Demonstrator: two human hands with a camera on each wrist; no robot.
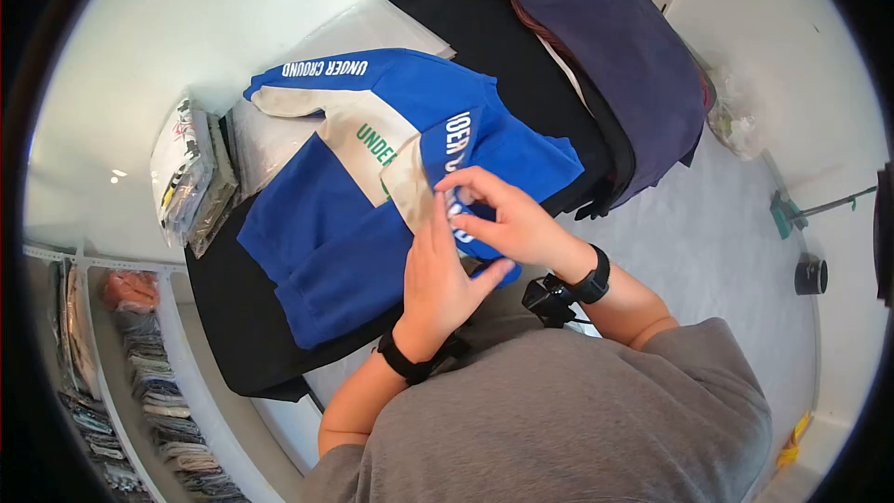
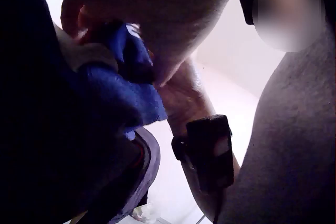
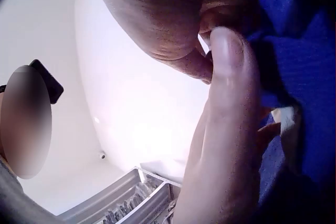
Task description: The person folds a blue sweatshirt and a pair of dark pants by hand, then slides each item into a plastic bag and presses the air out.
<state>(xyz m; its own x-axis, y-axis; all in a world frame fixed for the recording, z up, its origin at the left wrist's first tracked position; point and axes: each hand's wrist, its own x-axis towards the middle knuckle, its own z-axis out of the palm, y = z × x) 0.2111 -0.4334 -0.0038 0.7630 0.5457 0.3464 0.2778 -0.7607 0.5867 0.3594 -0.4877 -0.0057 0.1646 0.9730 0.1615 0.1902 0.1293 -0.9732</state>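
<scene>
A blue and cream sweatshirt (image 1: 326, 214) with white and green lettering lies spread out, one sleeve folded in toward the person. Both hands are at the end of that sleeve. The right hand (image 1: 521, 228) pinches the blue cloth between thumb and bent fingers. Facing it, the left hand (image 1: 434, 281) has its fingers along the sleeve and its thumb across the blue end, gripping the cloth between them. In the left wrist view the bunched sleeve end (image 2: 128, 95) shows beside the hands. The right wrist view shows a thumb (image 3: 226, 108) close against the blue fabric (image 3: 310, 77).
A black-covered table (image 1: 223, 326) bears the sweatshirt. Clear plastic bags (image 1: 372, 23) lie behind it, with packed garments (image 1: 186, 172) at the left. Dark clothes (image 1: 619, 65) are heaped at the far right end. Shelves of folded garments (image 1: 163, 382) stand lower left.
</scene>
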